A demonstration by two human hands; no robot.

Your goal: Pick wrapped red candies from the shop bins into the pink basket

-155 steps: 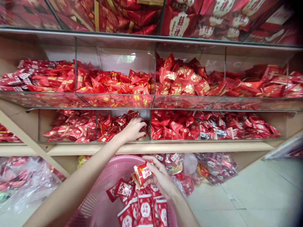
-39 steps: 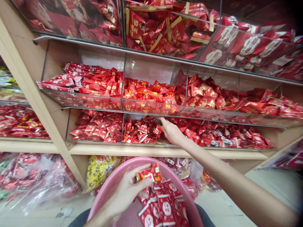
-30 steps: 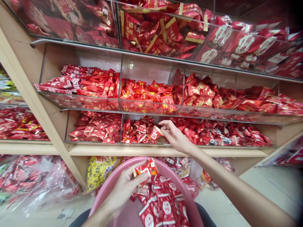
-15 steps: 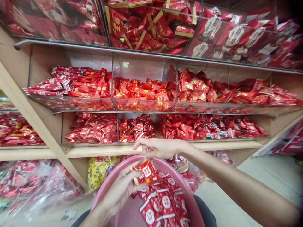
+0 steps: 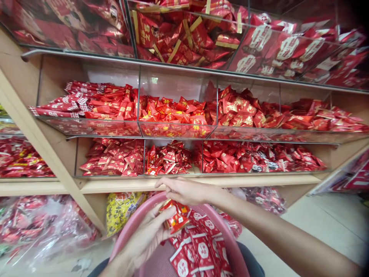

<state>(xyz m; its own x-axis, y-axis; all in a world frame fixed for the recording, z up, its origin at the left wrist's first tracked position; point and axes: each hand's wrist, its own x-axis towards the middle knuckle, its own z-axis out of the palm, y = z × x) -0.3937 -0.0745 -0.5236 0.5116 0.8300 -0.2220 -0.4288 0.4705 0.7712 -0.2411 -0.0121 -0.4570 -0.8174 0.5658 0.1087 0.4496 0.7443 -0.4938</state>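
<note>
My left hand (image 5: 151,227) is closed around a few small red candy packets (image 5: 176,219) with orange and white prints, the thumb lying across their front. They are held above a pink plastic basket (image 5: 123,234). My right hand (image 5: 181,190) reaches in from the right, palm down, just over the top of these packets. Its forefinger stretches out to the left and the other fingers bend loosely; I see nothing held in it, though its underside is hidden. Flat red packets with white labels (image 5: 201,248) lie in the basket's right part.
In front stands a wooden shelf (image 5: 201,182) with clear-walled bins of red-wrapped candies (image 5: 170,157), in several rows. Beneath it are a yellow candy bag (image 5: 122,211) and clear bags of candy (image 5: 43,223) at left, with another candy bag (image 5: 266,198) at right.
My right hand has come down and slightly left, onto the top of the packets. My left hand has tilted the packets, so their orange-printed side now shows instead of the white label.
</note>
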